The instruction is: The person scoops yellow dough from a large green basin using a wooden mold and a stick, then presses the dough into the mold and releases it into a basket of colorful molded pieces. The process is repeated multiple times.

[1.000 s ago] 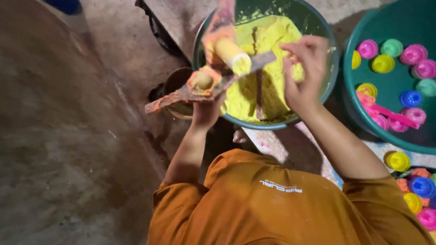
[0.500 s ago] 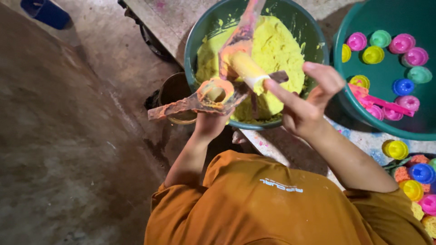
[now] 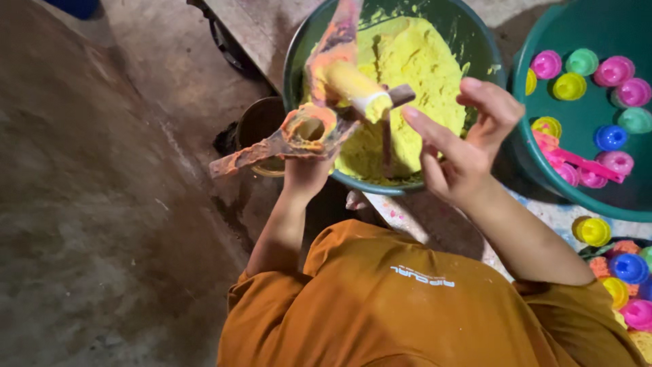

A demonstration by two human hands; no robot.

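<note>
My left hand [image 3: 305, 178] grips from below a hinged wooden press [image 3: 309, 130] caked in orange and yellow powder. Its ring-shaped mould faces up, one handle sticks out to the left, and its upper arm is swung up with a yellow-coated plunger [image 3: 353, 87] on it. My right hand [image 3: 463, 139] hovers just right of the plunger tip, fingers apart and holding nothing. Both hands are over the near rim of a green bowl [image 3: 293, 61] heaped with yellow powder [image 3: 421, 64]. A stick [image 3: 386, 143] stands in the powder.
A teal tub [image 3: 543, 183] on the right holds several small pink, green, yellow and blue cups and a pink tool [image 3: 584, 163]. More coloured cups [image 3: 628, 268] lie at the lower right. A brown pot [image 3: 258, 122] sits under the press. Bare concrete floor [image 3: 102, 204] lies to the left.
My right hand has come down and back from the far end of the press toward me, with its fingers spread. The left hand keeps the press, whose upper arm stays raised.
</note>
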